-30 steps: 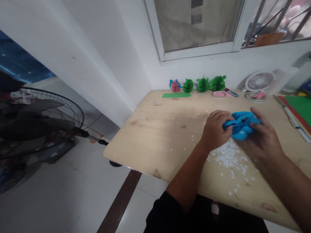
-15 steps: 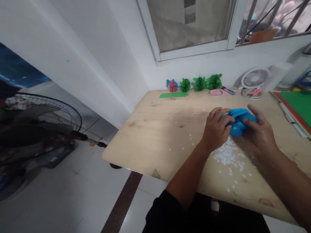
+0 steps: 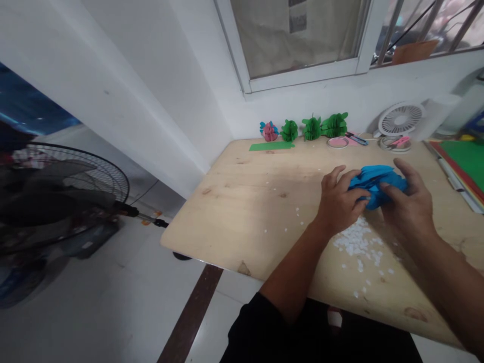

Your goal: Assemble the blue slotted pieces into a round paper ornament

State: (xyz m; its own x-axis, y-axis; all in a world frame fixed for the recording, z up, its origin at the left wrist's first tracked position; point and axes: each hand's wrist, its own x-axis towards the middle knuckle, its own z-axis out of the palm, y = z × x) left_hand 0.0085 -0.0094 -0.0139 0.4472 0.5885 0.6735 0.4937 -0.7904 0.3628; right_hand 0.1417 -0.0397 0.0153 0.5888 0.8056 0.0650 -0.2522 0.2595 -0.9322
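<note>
A bundle of layered blue paper [image 3: 374,176] is held above the wooden table [image 3: 242,201] between both my hands. My left hand [image 3: 338,199] grips its left side, fingertips pressed on the folds. On the right side my right hand [image 3: 410,204] has its thumb across the front, while its other fingers reach behind and are partly hidden. Below the hands lies a scattered heap of small white paper bits [image 3: 357,239].
Along the wall stand a pink and blue paper figure [image 3: 269,131] and several green paper figures [image 3: 312,128]. Before them lies a green paper strip [image 3: 271,146]. A utility knife [image 3: 356,139], tape rolls [image 3: 338,143], a small white fan [image 3: 401,119] and coloured sheets [image 3: 463,159] sit farther right.
Both hands have shifted slightly to the right with the blue paper, which has turned a little. The left hand's fingers have spread somewhat. The camera view has moved slightly.
</note>
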